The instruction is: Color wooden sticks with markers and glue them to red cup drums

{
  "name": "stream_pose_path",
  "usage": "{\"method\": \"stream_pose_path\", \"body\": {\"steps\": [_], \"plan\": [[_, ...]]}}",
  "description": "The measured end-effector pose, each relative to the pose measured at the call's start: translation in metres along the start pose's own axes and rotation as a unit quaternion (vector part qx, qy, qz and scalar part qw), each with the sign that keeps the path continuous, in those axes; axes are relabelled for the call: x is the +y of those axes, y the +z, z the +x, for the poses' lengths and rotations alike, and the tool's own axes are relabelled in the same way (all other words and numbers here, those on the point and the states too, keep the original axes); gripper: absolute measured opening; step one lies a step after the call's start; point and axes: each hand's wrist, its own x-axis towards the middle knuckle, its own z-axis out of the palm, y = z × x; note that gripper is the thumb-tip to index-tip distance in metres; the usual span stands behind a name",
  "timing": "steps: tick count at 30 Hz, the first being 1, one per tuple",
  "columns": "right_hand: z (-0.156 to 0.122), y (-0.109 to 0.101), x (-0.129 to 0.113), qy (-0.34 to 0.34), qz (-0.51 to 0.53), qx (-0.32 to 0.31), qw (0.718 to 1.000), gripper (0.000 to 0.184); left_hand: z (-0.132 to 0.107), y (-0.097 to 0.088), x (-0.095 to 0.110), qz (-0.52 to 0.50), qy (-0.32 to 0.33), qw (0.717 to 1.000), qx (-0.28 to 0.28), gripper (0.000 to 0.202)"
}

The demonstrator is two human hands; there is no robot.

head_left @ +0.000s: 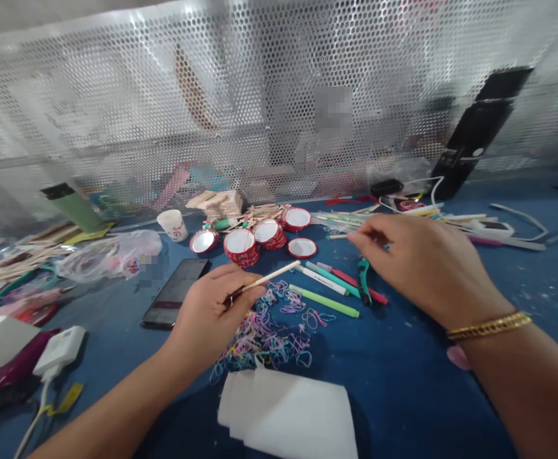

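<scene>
My left hand (216, 306) is closed, with thumb and fingers pinching a thin pale wooden stick (279, 272) that points up and to the right. Below that hand lies a heap of pastel rubber bands (264, 338). My right hand (417, 261), with a gold bracelet at the wrist, hovers to the right of the pens. Its thumb and forefinger come together; whatever might be between them is hidden. Near its fingertips are teal-handled pliers (364, 280), a lime green marker (324, 301) and a white marker (321, 279). White paper sheets (293, 411) lie in front of me.
Red-and-white round tins (241, 247) stand at the back, with loose wooden sticks behind. A paper cup (172, 225), a dark phone (176, 293) and a green bottle (76, 207) are to the left. A perforated metal panel (260, 83) bounds the table's far side.
</scene>
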Motion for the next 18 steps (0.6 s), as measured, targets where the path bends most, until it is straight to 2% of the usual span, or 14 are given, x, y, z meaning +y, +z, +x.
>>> {"method": "stream_pose_path", "body": {"steps": [3,5,8,13,18], "plan": [[-0.002,0.005,0.002,0.025,-0.153,-0.141,0.978,0.033,-0.001,0.001,-0.001,0.001,-0.002,1.000,-0.008,0.021],[-0.002,0.009,0.001,0.061,-0.187,-0.215,0.957,0.039,-0.001,0.001,-0.002,-0.002,-0.001,1.000,-0.011,0.023],[-0.002,0.017,-0.006,0.102,-0.188,-0.287,0.934,0.044,0.000,0.002,-0.003,-0.002,0.006,1.000,-0.012,0.024],[-0.003,0.027,-0.018,0.097,-0.155,-0.319,0.930,0.031,0.000,0.003,-0.001,-0.006,0.012,1.000,-0.021,0.024],[-0.002,0.022,-0.020,0.093,-0.160,-0.240,0.953,0.037,0.001,0.003,0.002,-0.016,0.000,1.000,-0.005,0.024]]}}
